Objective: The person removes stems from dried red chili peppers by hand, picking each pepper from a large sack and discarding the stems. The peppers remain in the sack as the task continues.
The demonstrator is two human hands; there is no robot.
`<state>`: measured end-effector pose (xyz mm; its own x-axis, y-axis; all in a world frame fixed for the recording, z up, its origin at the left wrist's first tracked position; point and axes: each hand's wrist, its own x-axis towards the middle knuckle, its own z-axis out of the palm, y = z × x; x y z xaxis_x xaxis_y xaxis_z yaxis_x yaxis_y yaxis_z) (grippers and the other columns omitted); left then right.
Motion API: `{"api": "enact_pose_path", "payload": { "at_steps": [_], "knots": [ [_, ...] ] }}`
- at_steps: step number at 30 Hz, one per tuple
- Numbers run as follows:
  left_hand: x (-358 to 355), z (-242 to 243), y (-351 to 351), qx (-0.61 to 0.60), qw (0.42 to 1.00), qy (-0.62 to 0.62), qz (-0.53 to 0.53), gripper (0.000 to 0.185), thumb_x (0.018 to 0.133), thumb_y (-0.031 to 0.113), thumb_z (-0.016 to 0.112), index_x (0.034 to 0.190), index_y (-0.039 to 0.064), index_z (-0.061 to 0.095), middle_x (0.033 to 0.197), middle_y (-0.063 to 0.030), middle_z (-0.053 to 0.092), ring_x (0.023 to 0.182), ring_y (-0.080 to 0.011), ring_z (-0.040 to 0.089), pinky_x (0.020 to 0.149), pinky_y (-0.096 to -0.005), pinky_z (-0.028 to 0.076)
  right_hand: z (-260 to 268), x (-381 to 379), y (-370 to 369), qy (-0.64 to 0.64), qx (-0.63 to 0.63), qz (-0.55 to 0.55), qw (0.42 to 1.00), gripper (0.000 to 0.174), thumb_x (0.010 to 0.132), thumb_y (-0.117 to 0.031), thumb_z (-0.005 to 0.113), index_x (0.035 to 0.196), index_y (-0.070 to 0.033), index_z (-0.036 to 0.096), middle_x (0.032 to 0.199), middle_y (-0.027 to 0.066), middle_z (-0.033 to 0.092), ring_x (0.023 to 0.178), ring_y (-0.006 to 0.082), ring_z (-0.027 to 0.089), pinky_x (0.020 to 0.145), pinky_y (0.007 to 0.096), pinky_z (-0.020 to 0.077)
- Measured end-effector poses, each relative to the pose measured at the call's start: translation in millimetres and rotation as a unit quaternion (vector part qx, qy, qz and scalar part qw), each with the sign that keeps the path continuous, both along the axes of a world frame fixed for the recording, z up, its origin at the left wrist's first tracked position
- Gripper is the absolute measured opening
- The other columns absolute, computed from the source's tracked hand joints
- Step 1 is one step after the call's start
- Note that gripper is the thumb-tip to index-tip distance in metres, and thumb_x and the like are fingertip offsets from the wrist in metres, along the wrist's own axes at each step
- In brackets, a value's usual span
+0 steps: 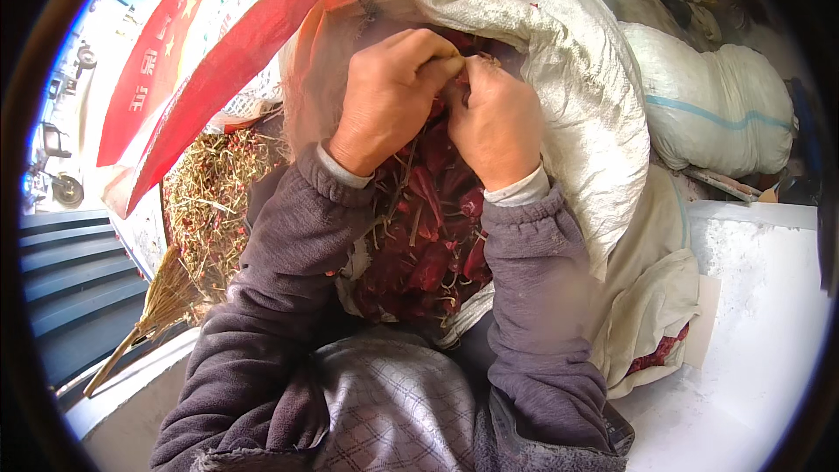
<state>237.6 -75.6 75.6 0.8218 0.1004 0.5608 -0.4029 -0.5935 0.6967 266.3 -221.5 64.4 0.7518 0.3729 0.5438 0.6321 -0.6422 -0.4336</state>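
Dried red chili peppers (429, 262) fill an open white woven sack (583, 98) in front of me. Over them, my left hand (400, 88) and my right hand (495, 111) meet, fingertips close together. Both hands have their fingers bent and pinched around something small; a dry brownish bit shows at the right fingertips, probably the stem end of a chili pepper. The thing between them is mostly hidden by the fingers. Grey fleece sleeves cover both forearms, which rest above a checked cloth (396, 400) on my lap.
Dry stems and chili scraps (206, 196) lie at the left, beside a straw broom (160, 295). A red printed sheet (196, 111) hangs at the upper left. A stuffed white sack (721, 101) stands at the right, above a white ledge (760, 255); a beige sack (649, 301) holds more chilies.
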Motion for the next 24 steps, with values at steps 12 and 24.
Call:
{"api": "enact_pose_path", "payload": {
  "at_steps": [12,24],
  "knots": [
    [-0.6,-4.9,7.3,-0.524,0.829,0.155,-0.118,0.011,0.103,0.012,0.064,0.101,0.002,0.065,0.09,-0.0025,0.065,0.079,-0.0116,0.061,0.074,-0.0262,0.051,4.9,-3.2,0.9,-0.131,0.009,0.073,0.989,0.018,0.088,-0.015,0.077,0.093,-0.007,0.061,0.079,0.0091,0.063,0.069,0.0316,0.065,0.058,0.0427,0.0508],
    [-73.5,16.1,69.5,-0.146,0.957,0.174,0.18,0.019,0.096,0.017,0.07,0.09,-0.001,0.066,0.076,-0.0042,0.063,0.067,-0.0127,0.057,0.064,-0.029,0.045,0.0,1.9,8.8,0.086,0.246,0.111,0.959,0.019,0.093,-0.013,0.078,0.106,-0.004,0.069,0.089,0.0086,0.074,0.079,0.0177,0.071,0.071,0.0303,0.0553]
  ]
}}
